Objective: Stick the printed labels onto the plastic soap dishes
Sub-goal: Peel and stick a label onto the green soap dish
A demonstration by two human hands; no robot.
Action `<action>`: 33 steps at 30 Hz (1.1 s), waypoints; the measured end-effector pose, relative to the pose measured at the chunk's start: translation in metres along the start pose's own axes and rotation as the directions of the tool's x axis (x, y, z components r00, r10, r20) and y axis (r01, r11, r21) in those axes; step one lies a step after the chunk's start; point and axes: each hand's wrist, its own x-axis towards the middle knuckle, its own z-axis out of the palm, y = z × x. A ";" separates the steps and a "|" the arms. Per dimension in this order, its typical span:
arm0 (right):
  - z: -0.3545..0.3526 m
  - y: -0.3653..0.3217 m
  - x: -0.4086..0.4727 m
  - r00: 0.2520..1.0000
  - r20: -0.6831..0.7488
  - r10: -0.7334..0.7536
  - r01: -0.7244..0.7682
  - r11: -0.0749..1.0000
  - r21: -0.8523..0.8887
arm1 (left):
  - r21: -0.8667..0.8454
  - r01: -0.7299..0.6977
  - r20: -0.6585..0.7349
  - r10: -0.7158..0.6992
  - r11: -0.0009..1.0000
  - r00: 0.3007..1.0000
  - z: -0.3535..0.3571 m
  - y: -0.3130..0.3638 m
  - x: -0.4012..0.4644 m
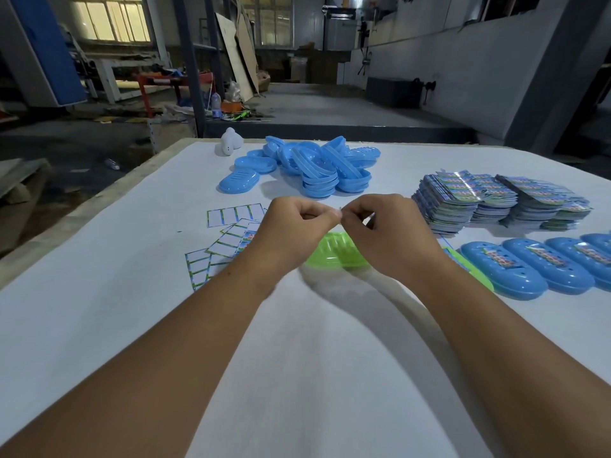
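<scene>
Hands: two, fingers pinching perhaps one label | green dish: one | labelled blue dishes: four

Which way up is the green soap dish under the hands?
Upside down: the green soap dish shows its domed back, rim on the table.

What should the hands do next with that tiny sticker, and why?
Probably finish peeling the label and lower it onto the green soap dish. The left hand and right hand pinch it together just above that dish, which shows no label, while the blue dishes on the right already wear theirs.
</scene>
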 end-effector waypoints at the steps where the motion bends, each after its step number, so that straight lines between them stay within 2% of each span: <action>1: 0.001 0.001 0.000 1.000 0.011 -0.016 0.016 1.000 0.015 | -0.008 0.007 -0.012 -0.007 1.000 1.000 -0.001 0.000 0.000; 8: 0.002 0.001 -0.001 0.998 0.023 -0.065 0.064 0.997 0.039 | -0.087 0.054 -0.040 -0.058 0.995 0.998 -0.004 0.001 0.002; 15: -0.002 0.006 0.006 0.990 -0.056 0.132 -0.135 0.990 -0.048 | -0.091 0.076 -0.045 -0.080 0.993 0.996 -0.003 0.002 0.004; 20: -0.004 0.006 0.006 0.981 -0.063 0.183 -0.185 0.982 -0.021 | -0.098 0.087 -0.018 -0.089 0.991 0.996 -0.003 0.002 0.003; 29: -0.012 0.006 0.008 0.955 0.040 0.293 -0.295 0.927 0.231 | -0.053 0.143 -0.044 -0.145 0.988 0.988 -0.006 0.001 0.005; 33: -0.015 0.010 0.008 0.944 0.133 0.301 -0.322 0.930 0.178 | 0.018 0.167 -0.018 -0.166 0.986 0.986 -0.007 -0.003 0.003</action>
